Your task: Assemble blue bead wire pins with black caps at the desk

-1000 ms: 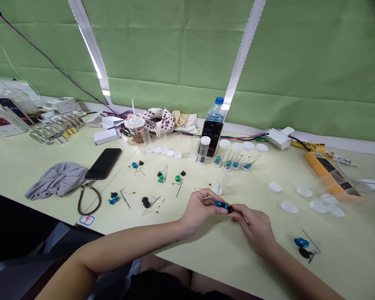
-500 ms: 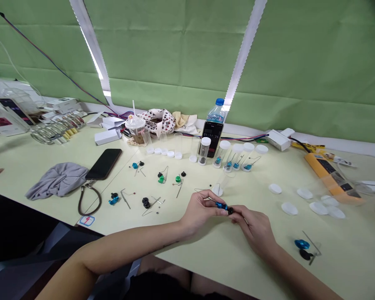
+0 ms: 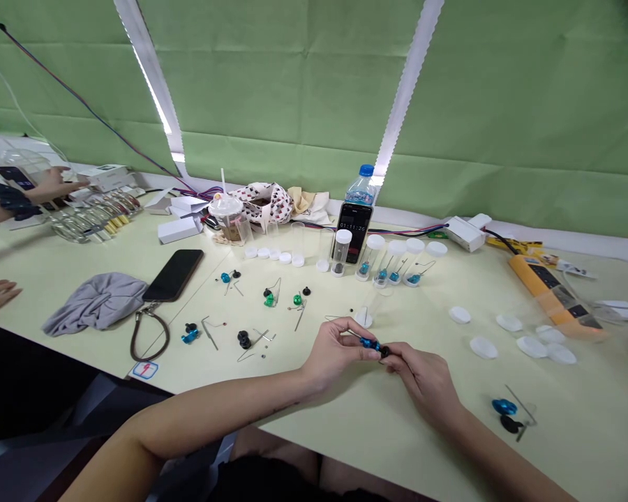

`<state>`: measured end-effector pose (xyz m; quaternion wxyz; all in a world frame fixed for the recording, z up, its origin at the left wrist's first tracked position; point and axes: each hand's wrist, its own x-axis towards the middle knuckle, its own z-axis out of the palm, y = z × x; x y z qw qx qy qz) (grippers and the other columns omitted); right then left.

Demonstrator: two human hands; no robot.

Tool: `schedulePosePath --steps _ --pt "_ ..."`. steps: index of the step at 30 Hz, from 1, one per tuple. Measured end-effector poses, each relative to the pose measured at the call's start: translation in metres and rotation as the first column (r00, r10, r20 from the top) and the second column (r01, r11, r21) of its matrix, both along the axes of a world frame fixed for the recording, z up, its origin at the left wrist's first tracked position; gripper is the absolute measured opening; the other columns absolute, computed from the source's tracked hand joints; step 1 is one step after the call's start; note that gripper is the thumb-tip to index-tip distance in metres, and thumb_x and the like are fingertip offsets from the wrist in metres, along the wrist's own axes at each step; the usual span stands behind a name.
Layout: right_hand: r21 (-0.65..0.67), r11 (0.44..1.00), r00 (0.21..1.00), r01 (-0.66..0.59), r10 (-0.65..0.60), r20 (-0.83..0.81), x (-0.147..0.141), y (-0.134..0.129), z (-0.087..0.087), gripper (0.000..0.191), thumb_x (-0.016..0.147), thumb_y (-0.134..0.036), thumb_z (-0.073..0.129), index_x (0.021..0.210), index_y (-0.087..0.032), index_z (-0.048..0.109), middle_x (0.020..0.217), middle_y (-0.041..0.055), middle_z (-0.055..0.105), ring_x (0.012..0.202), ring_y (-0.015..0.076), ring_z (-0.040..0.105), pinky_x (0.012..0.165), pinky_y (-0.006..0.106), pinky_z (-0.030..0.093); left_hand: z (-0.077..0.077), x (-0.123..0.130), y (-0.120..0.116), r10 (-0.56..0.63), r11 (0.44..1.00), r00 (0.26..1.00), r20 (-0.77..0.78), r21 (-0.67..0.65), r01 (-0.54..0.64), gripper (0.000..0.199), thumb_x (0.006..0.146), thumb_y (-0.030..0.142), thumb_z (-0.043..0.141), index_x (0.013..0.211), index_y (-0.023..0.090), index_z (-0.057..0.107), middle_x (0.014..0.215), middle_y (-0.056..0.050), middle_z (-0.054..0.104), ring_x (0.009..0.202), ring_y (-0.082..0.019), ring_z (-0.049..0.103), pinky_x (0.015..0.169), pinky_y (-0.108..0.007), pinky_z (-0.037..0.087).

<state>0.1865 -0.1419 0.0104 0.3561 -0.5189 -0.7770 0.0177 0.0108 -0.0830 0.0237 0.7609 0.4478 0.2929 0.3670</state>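
Observation:
Over the front of the table, my left hand (image 3: 338, 352) pinches a small blue metal fitting (image 3: 369, 343). A thin bent wire (image 3: 338, 318) sticks out past its fingers to the left. My right hand (image 3: 423, 380) is closed at the fitting's right end, its fingertips on a black round piece (image 3: 384, 351) that touches the blue part. Just behind the hands stands a clear tube (image 3: 377, 305) with a white cap at its base. To the right lie another blue fitting (image 3: 504, 406), a black round piece (image 3: 511, 424) and bent metal wires.
Green fittings (image 3: 268, 300), blue ones and wires lie to the left. Capped tubes (image 3: 363, 268) stand in a row before a phone (image 3: 353, 226) propped on a bottle (image 3: 362, 188). White caps (image 3: 484, 347) and an orange power strip (image 3: 549, 296) lie right. A co-worker's hand (image 3: 57, 185) is far left.
My hands and the fitting have stayed in nearly the same place. At the far left, a co-worker's arm has reached in over the glass items, and another hand shows further onto the table.

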Motion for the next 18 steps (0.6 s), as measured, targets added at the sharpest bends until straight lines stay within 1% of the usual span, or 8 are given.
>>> schedulePosePath --steps 9,11,15,18 --pt "0.024 1.000 1.000 -0.016 0.016 0.016 -0.0008 0.0013 0.0027 0.025 0.098 -0.030 0.037 0.088 -0.019 0.058 0.056 -0.0023 0.061 0.047 0.0097 0.059 0.049 0.019 0.043 0.0007 -0.0002 -0.0009 0.008 1.000 1.000 0.004 -0.007 -0.008 0.033 0.056 0.024 0.083 0.077 0.012 0.061 0.078 -0.005 0.068 0.071 -0.013 0.064 0.076 -0.031 0.049" --pt "0.020 1.000 1.000 -0.007 0.007 0.013 -0.0008 0.0010 0.0034 0.025 0.097 -0.030 0.037 0.091 -0.019 0.058 0.059 -0.0015 0.064 0.049 0.0100 0.060 0.049 0.019 0.044 0.0009 -0.0004 -0.0011 0.010 1.000 1.000 0.013 -0.015 -0.010 0.033 0.056 0.023 0.083 0.078 0.012 0.061 0.079 -0.006 0.069 0.072 -0.014 0.065 0.077 -0.031 0.049" --pt "0.047 0.998 0.999 0.032 -0.033 0.003 -0.0013 0.0000 0.0042 0.023 0.094 -0.034 0.044 0.107 -0.020 0.057 0.071 0.0001 0.071 0.057 0.0115 0.067 0.053 0.020 0.049 0.0027 -0.0007 0.0004 0.012 0.999 1.000 0.028 -0.040 -0.011 0.034 0.056 0.022 0.083 0.080 0.012 0.061 0.081 -0.008 0.069 0.078 -0.018 0.066 0.080 -0.034 0.048" --pt "0.092 0.993 0.997 0.079 -0.081 0.010 -0.0022 -0.0007 0.0035 0.023 0.092 -0.035 0.048 0.107 -0.021 0.058 0.071 0.0003 0.072 0.058 0.0122 0.068 0.055 0.020 0.051 0.0043 -0.0011 0.0019 0.029 0.998 0.999 0.026 -0.055 -0.027 0.033 0.056 0.021 0.083 0.079 0.012 0.061 0.081 -0.007 0.069 0.078 -0.017 0.066 0.079 -0.034 0.048"
